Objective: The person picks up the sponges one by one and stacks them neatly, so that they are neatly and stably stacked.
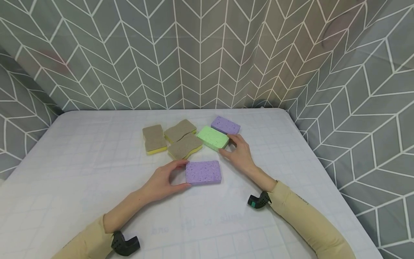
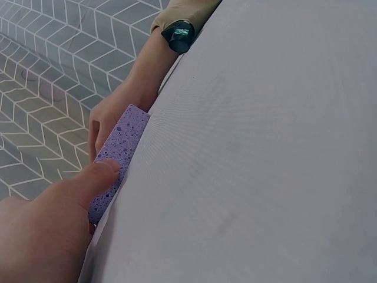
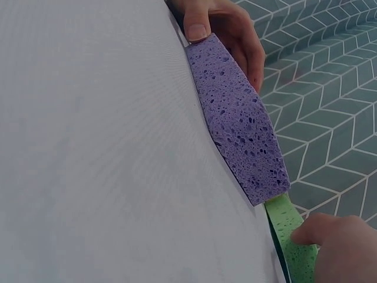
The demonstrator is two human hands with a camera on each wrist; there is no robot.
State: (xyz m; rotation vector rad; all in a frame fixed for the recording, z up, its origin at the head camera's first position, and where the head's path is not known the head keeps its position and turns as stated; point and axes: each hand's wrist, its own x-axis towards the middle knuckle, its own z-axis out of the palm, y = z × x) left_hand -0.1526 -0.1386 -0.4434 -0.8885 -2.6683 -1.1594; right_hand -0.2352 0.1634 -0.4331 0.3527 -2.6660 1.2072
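In the head view, my left hand [image 1: 160,181] holds the left end of a purple sponge [image 1: 203,172] lying flat on the table, thumb at the near edge and fingers at the far edge. My right hand [image 1: 240,153] holds the right end of a green sponge [image 1: 212,137] the same way. The left wrist view has the left thumb [image 2: 97,180] against the purple sponge's side [image 2: 132,132]. In the right wrist view, the right thumb [image 3: 312,230] presses on the green sponge [image 3: 285,221].
A second purple sponge [image 1: 225,125] lies behind the green one. To the left are three yellow sponges with tan scouring tops: one at far left [image 1: 154,137], one at the back [image 1: 180,130] and one in front [image 1: 185,146]. A white cloth [image 1: 81,154] covers the table; patterned curtains [image 1: 187,54] surround it.
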